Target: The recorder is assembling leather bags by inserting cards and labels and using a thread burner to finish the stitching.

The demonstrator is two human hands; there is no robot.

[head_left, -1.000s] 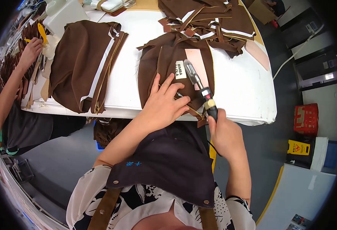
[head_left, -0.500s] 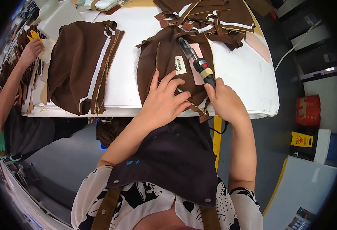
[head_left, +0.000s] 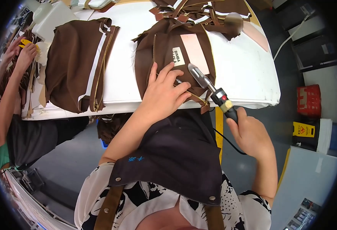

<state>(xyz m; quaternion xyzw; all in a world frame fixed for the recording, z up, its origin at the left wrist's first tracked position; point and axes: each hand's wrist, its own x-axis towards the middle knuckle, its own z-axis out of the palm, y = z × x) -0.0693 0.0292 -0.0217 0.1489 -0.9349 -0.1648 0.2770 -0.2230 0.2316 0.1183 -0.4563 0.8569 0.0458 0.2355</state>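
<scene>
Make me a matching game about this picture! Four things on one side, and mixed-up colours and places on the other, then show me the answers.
Things:
1. Corded tool
2. Left hand
3. Basket
4. Sign

Colours and places:
A. Mostly yellow
B. Fingers spread over brown fabric
C. Gripped in the right hand
D. Mostly red

Right pairs: 1-C, 2-B, 3-D, 4-A

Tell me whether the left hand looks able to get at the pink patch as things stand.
Probably yes: the left hand rests spread on the brown fabric, and most of the pink patch lies uncovered just ahead; only the tool in the right hand crowds its near end.
</scene>
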